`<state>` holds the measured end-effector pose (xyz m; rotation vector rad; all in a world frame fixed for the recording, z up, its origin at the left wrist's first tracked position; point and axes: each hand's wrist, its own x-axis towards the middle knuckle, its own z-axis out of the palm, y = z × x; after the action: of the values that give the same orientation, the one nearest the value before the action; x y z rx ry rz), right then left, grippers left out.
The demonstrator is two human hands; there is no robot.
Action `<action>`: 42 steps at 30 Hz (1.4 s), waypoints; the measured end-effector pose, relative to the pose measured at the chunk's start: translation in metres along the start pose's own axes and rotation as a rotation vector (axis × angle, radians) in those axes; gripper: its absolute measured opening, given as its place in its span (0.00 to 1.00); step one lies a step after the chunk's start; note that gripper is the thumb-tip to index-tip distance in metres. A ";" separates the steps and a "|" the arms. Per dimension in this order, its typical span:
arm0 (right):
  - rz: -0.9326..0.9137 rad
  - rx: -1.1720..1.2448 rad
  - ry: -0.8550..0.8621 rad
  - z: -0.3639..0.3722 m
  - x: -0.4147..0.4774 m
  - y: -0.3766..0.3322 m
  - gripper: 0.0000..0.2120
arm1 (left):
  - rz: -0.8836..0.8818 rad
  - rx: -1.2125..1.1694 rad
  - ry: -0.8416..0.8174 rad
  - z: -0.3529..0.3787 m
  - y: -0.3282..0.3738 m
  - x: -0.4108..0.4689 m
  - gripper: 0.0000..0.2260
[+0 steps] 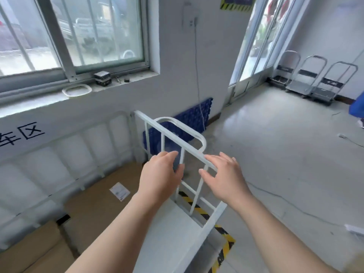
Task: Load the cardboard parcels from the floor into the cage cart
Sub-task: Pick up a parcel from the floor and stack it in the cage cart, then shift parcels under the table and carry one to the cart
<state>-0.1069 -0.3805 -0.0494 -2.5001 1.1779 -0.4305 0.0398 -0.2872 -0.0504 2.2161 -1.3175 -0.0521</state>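
Parcels [98, 203] fill the white cage cart [157, 127], with a blue pallet [189, 117] leaning behind. Left hand [161, 174] and right hand [222, 174] hover at its top rail, fingers loosely spread, gripping nothing.

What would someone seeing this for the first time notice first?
Dead centre, the left hand and right hand reach with open fingers to the side rail of the white cage cart. Brown cardboard parcels lie inside the cart at lower left. A blue pallet leans on the wall behind, and platform trolleys stand parked at far right.
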 end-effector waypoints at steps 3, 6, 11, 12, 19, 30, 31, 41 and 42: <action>0.152 -0.001 0.060 -0.037 -0.040 0.049 0.21 | 0.133 -0.018 -0.056 0.017 0.058 -0.006 0.14; 0.303 -0.008 0.104 -0.069 -0.083 0.101 0.22 | 0.255 -0.034 -0.124 0.044 0.117 -0.013 0.15; 0.551 -0.007 0.196 -0.113 -0.158 0.189 0.20 | 0.423 -0.073 -0.238 0.101 0.223 -0.036 0.19; 0.595 -0.006 0.213 -0.120 -0.173 0.205 0.20 | 0.460 -0.081 -0.260 0.112 0.244 -0.042 0.19; 0.860 0.010 0.314 -0.157 -0.259 0.284 0.21 | 0.632 -0.139 -0.436 0.178 0.361 -0.080 0.20; 1.287 0.029 0.489 -0.202 -0.349 0.353 0.23 | 0.801 -0.216 -0.739 0.257 0.468 -0.118 0.22; 1.311 0.010 0.502 -0.207 -0.353 0.358 0.23 | 0.823 -0.221 -0.763 0.263 0.477 -0.121 0.23; 1.600 0.119 0.736 -0.222 -0.382 0.386 0.24 | 0.995 -0.171 -0.946 0.317 0.549 -0.126 0.24; 1.629 0.148 0.763 -0.219 -0.383 0.387 0.25 | 1.006 -0.159 -0.953 0.322 0.554 -0.125 0.25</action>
<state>-0.6928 -0.3505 -0.0664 -0.5530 2.6917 -0.8455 -0.5660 -0.5274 -0.0877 1.1349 -2.6495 -0.8571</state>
